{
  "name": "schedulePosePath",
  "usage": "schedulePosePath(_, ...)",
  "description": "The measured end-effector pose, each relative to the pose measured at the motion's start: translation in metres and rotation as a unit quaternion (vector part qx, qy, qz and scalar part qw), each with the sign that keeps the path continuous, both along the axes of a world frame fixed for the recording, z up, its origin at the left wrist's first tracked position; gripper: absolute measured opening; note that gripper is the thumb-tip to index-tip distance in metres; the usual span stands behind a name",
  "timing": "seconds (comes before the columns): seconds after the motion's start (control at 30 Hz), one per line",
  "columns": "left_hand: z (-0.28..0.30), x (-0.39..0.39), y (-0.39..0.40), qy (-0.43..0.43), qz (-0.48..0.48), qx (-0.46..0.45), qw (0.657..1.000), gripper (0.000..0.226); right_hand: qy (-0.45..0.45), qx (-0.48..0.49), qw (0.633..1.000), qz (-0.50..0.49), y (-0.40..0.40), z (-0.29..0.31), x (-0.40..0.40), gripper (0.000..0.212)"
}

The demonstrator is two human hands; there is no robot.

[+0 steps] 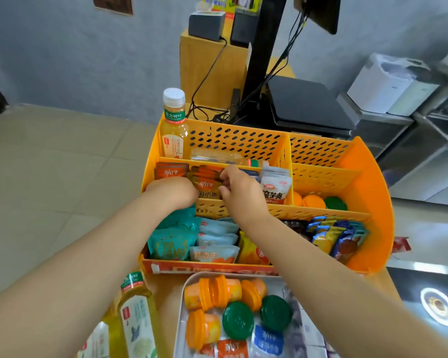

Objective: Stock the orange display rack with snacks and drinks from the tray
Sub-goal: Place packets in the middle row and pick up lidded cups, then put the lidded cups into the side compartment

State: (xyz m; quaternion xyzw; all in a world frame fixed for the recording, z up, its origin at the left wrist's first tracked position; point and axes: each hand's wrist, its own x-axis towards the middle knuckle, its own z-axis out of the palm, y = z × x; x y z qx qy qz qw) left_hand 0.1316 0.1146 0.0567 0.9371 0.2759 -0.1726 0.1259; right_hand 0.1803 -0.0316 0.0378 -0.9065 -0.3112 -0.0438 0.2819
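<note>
The orange display rack (365,192) stands in three tiers before me. Both hands reach into its middle-left compartment. My left hand (175,191) is closed beside a stack of orange fish snack packets (207,188). My right hand (237,188) pinches the top edge of those same packets. White packets (274,186) stand to their right. A tea bottle (173,125) stands upright in the top tier, and a clear bottle (217,157) lies beside it. The white tray (184,301) below holds orange and green lidded cups (237,320) and more packets (267,339).
Teal and pale blue snack bags (171,244) fill the front tier, with blue and yellow sachets (331,233) at right. Lidded cups (313,201) sit in the middle-right compartment. Two tea bottles (137,316) lie left of the tray. A monitor stand and cables (264,60) rise behind the rack.
</note>
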Motion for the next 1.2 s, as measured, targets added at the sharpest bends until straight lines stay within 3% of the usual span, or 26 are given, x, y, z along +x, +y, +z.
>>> schedulePosePath(0.17, -0.003, 0.001, 0.002, -0.003, -0.009, 0.003, 1.000, 0.024, -0.015, 0.018, 1.000, 0.015, -0.015, 0.011, -0.010, 0.029)
schedulePosePath(0.27, 0.008, -0.007, -0.002, -0.021, -0.003, 0.087, 0.996, 0.025, -0.029, 0.053, 0.998, 0.010, -0.036, 0.016, -0.019, 0.024)
schedulePosePath(0.4, 0.028, -0.038, -0.022, -0.171, -0.089, 0.222, 0.956, 0.037, -0.021, 0.038, 0.999, 0.017, -0.077, 0.012, -0.037, 0.014)
schedulePosePath(0.53, 0.029, -0.076, -0.058, -0.322, -0.167, 0.146, 0.921, 0.024, 0.028, -0.031, 0.998, 0.043, -0.119, -0.003, -0.057, 0.008)
schedulePosePath(0.6, 0.014, -0.091, -0.077, -0.315, -0.183, 0.090, 0.927, 0.020, 0.050, -0.072, 0.994, 0.059, -0.138, -0.013, -0.066, 0.008)
schedulePosePath(0.7, -0.025, -0.112, -0.106, -0.234, -0.219, 0.038, 0.946, 0.025, 0.064, -0.166, 0.980, 0.088, -0.164, -0.030, -0.079, 0.009)
schedulePosePath(0.8, -0.068, -0.131, -0.131, -0.129, -0.318, -0.005, 0.939, 0.037, 0.006, -0.263, 0.957, 0.125, -0.179, -0.046, -0.092, 0.024)
schedulePosePath(0.87, -0.089, -0.139, -0.142, -0.104, -0.366, -0.003, 0.925, 0.053, -0.030, -0.326, 0.932, 0.153, -0.181, -0.054, -0.098, 0.041)
schedulePosePath(0.97, -0.102, -0.144, -0.149, -0.117, -0.394, 0.049, 0.910, 0.063, -0.065, -0.386, 0.905, 0.167, -0.178, -0.060, -0.103, 0.048)
schedulePosePath(1.1, -0.104, -0.141, -0.150, -0.138, -0.403, 0.082, 0.901, 0.056, -0.060, -0.391, 0.903, 0.168, -0.173, -0.057, -0.099, 0.040)
schedulePosePath(1.2, -0.089, -0.135, -0.141, -0.125, -0.382, 0.031, 0.915, 0.056, 0.037, -0.318, 0.936, 0.145, -0.174, -0.044, -0.089, 0.038)
